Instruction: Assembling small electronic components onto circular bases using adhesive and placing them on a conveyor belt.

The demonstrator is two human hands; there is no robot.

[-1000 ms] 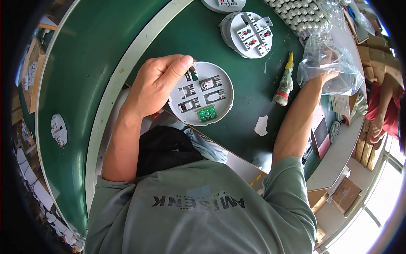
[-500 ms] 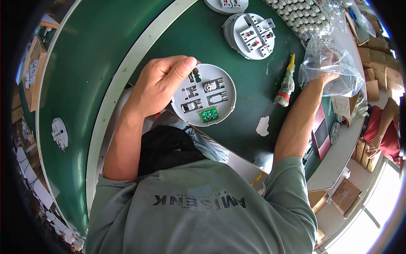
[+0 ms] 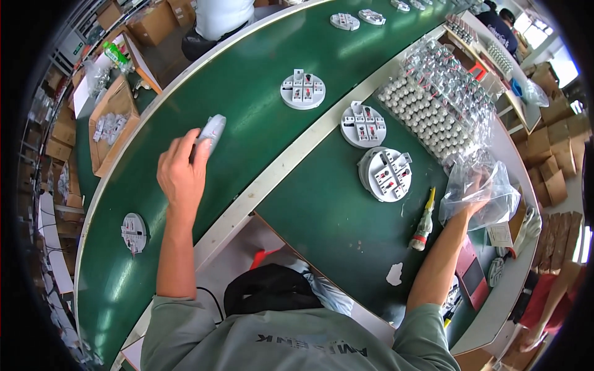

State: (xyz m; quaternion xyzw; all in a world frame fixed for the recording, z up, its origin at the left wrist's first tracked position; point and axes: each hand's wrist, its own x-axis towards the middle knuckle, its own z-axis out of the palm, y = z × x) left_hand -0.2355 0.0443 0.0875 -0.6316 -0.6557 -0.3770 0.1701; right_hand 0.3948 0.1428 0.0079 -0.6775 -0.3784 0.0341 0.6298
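My left hand (image 3: 181, 171) is out over the green conveyor belt (image 3: 247, 133), its fingers and thumb closed on a round grey plastic base (image 3: 213, 133). The base is tilted and seen nearly edge-on; I cannot tell whether it touches the belt. At the right, my right hand (image 3: 476, 196) is inside a clear plastic bag (image 3: 455, 196). Crumpled film covers its fingers, so their grip does not show. Beside the right forearm lies a screwdriver (image 3: 424, 224) with a yellow tip and a wrapped body. Stacked bases (image 3: 388, 176) with small fitted parts sit on the green table.
Another base (image 3: 364, 125) stands by the stack, near the belt's white rail (image 3: 272, 164). More bases ride on the belt, one (image 3: 303, 90) ahead and one (image 3: 133, 232) at left. Rows of small round white parts (image 3: 427, 105) fill the far right. A white scrap (image 3: 394, 274) lies on the table.
My left hand has carried the base from in front of my body leftward, over the belt, and turned it edge-on. My right hand remains in the bag. The view has shifted toward the belt.
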